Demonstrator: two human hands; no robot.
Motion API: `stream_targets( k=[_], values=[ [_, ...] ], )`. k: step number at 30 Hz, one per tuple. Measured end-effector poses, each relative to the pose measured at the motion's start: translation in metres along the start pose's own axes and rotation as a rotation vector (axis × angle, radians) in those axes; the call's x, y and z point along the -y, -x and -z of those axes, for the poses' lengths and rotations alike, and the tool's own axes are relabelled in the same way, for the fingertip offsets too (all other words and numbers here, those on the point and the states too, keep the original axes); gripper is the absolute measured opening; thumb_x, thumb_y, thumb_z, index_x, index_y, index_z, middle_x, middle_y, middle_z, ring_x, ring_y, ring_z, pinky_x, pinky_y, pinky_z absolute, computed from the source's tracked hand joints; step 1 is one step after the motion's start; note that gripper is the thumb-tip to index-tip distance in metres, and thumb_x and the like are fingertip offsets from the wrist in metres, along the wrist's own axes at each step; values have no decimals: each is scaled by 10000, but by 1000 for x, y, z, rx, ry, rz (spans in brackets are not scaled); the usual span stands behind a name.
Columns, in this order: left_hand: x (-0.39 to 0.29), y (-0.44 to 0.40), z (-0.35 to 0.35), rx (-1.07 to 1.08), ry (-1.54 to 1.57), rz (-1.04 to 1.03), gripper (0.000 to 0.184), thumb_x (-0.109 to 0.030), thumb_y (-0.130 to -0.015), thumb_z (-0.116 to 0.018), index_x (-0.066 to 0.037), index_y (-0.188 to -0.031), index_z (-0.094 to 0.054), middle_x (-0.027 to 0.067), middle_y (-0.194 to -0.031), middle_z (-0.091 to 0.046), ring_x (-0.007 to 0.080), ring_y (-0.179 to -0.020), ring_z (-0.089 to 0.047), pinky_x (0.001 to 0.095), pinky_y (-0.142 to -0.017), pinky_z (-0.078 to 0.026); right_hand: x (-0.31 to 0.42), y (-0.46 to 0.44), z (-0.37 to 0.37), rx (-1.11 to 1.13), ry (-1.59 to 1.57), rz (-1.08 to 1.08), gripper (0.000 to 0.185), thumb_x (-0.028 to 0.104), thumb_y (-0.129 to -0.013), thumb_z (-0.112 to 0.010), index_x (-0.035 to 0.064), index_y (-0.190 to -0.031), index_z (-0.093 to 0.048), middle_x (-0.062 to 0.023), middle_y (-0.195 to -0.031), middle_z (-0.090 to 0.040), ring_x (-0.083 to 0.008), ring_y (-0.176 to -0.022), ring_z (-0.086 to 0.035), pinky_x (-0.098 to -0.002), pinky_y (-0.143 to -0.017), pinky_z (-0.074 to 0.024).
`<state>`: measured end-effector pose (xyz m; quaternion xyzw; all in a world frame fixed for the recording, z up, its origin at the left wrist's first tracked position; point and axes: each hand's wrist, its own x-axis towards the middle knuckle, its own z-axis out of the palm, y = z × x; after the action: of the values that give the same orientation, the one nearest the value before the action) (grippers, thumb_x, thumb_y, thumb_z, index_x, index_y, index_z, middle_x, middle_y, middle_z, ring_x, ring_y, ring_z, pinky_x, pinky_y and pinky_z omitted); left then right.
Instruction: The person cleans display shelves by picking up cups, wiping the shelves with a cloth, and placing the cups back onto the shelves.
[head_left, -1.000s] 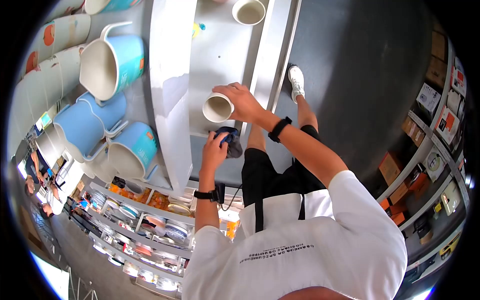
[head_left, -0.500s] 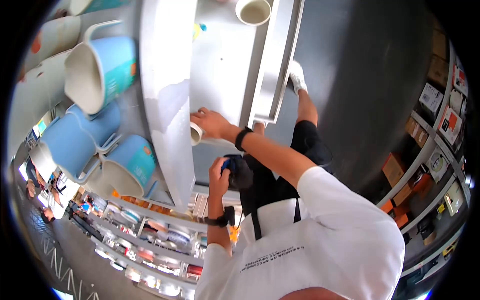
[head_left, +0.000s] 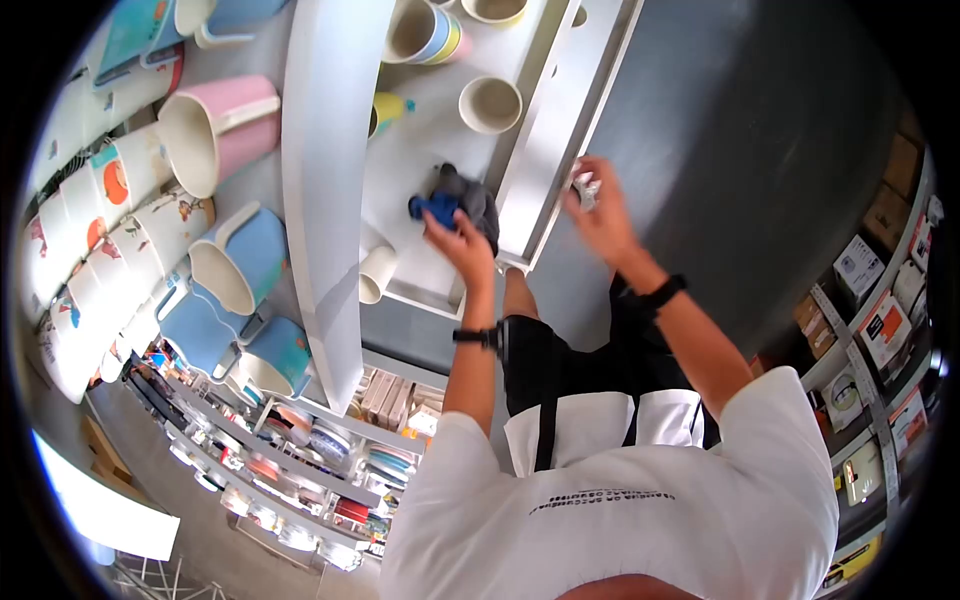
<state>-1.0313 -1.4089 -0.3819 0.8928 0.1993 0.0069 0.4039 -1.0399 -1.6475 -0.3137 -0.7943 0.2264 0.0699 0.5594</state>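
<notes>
My left hand [head_left: 462, 248] is over the lower shelf, its fingers closed on a blue-and-dark-grey bundle [head_left: 472, 200] that looks like cloth. A cream cup [head_left: 377, 275] lies on its side on the shelf, left of this hand. Out past the shelf's front edge, my right hand [head_left: 607, 225] pinches a small crumpled whitish piece [head_left: 586, 190]; its kind is unclear. Another cream cup [head_left: 490, 105] stands on the shelf beyond the bundle. Farther off are stacked coloured cups [head_left: 425, 35] and a yellow cup [head_left: 385, 112].
A white shelf board [head_left: 335, 180] rises at my left, with blue mugs [head_left: 245, 260] and a pink mug [head_left: 225, 135] on the level above. The lower shelf has a raised front rim [head_left: 565, 130]. Boxed goods [head_left: 880, 330] fill a rack at right.
My right hand has left the cup at the shelf's left and swung right, now pinching the whitish piece. My left hand has moved up over the shelf with the bundle. The view has shifted.
</notes>
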Motion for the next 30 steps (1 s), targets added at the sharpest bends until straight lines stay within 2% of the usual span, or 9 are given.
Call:
stream_targets(
  k=[1, 3, 6, 8, 12, 15, 17, 25, 30],
  values=[
    [-11, -14, -17, 97, -72, -5, 675, -174, -970, -594, 14, -1526, -260, 309, -1373, -360, 464, -1260, -419, 515, -1079, -346, 10, -5, 24, -69, 41, -111, 473, 102, -834, -708, 78, -1266, -517, -130, -1116, -587, -314, -964, -555, -383, -876, -489],
    [-8, -17, -43, 127, -247, 29, 760, -304, -968, -589, -101, -1582, -188, 339, -1524, -235, 515, -1396, -249, 542, -1170, -194, -8, -14, 54, -1, 146, -25, 485, 111, -829, -713, 93, -1273, -518, -128, -1128, -588, -318, -980, -558, -401, -877, -487],
    [22, -2, -38, 172, -396, 86, 781, -386, -974, -575, -126, -1590, -171, 333, -1579, -143, 526, -1452, -149, 547, -1190, -164, -27, -2, 51, 202, 232, 77, 523, 124, -817, -720, 102, -1297, -513, -132, -1177, -590, -336, -1048, -561, -432, -905, -479],
    [41, -1, -28, 253, -384, 272, 868, -543, -959, -535, -72, -1583, -158, 314, -1614, -51, 519, -1482, -46, 552, -1204, -129, -25, -7, 34, 299, 213, 107, 549, 128, -811, -722, 97, -1314, -506, -137, -1214, -590, -349, -1099, -561, -444, -932, -473],
    [81, -5, -28, 309, -547, 306, 1032, -714, -910, -466, 58, -1537, -189, 282, -1633, -5, 488, -1498, 6, 574, -1199, -96, 8, -24, -22, 148, 67, 300, 797, 136, -768, -767, 79, -1465, -383, -202, -1343, -532, -390, -1268, -489, -430, -1082, -407],
    [76, -1, -31, 198, -479, 230, 1005, -710, -911, -472, 68, -1510, -254, 252, -1643, 4, 481, -1501, 5, 596, -1192, -81, 29, -41, -50, 42, 54, 279, 1049, 155, -684, -873, 63, -1533, -263, -201, -1470, -437, -373, -1321, -446, -434, -1103, -392],
    [79, -1, -28, 214, -459, 207, 980, -698, -916, -478, 45, -1516, -259, 243, -1645, 6, 480, -1501, 0, 598, -1194, -82, 45, -52, -64, 16, 107, 378, 1099, 171, -659, -892, 54, -1539, -244, -214, -1473, -426, -390, -1327, -436, -449, -1110, -383],
    [66, 0, -26, 173, -403, 163, 879, -635, -929, -512, -36, -1529, -282, 196, -1654, -30, 470, -1500, -36, 619, -1187, -117, 44, -97, -92, -13, 227, 442, 1120, 194, -630, -907, 51, -1533, -260, -219, -1405, -499, -425, -1278, -468, -461, -1084, -409],
    [89, 0, -29, 177, -394, 177, 880, -637, -911, -548, -100, -1545, -258, 196, -1654, -43, 489, -1495, -28, 650, -1170, -114, 47, -109, -107, -43, 211, 440, 940, 214, -617, -917, 49, -1412, -444, -182, -1320, -577, -354, -1164, -593, -418, -1004, -489]
  ],
)
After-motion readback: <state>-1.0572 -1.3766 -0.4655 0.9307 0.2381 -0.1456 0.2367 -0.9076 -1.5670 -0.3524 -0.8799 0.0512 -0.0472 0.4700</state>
